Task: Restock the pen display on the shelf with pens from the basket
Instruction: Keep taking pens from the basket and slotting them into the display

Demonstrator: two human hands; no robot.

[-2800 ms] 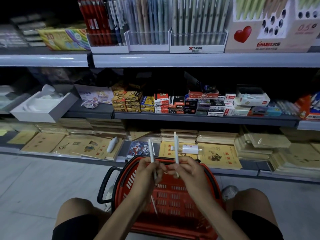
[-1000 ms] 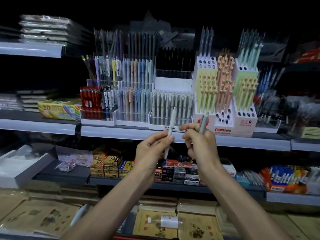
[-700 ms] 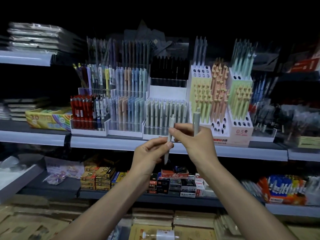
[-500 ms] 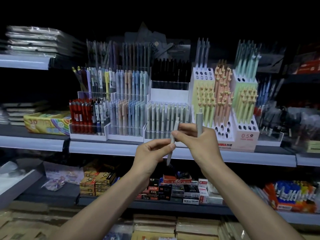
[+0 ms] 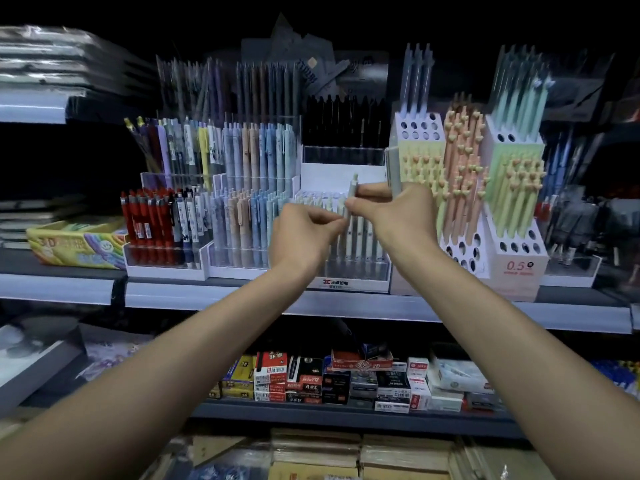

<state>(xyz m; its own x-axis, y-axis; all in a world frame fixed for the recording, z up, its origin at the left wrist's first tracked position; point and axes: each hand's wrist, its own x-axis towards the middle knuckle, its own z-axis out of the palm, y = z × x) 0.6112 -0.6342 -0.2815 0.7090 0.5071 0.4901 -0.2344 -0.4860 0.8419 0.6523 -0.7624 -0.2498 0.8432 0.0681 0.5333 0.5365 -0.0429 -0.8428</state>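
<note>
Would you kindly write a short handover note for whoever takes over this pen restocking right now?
Right hand: pinches a pale pen upright over the front clear tray; also grips a grey pen.
Left hand: fingertips at the pale pen's side, steadying it.
Basket: out of view.
Done: both pens are up at the shelf.
Left: slot the pale pen into the tray, then probably place the grey one.

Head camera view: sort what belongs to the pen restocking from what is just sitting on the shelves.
In the job:
- pale pen, pinched between left hand and right hand
- grey pen, upright in the right hand
- clear tray of pale pens behind the hands

Just lying about:
- red pens
- black pens
- heart-topped pen stand
- small boxes one shelf down
</note>
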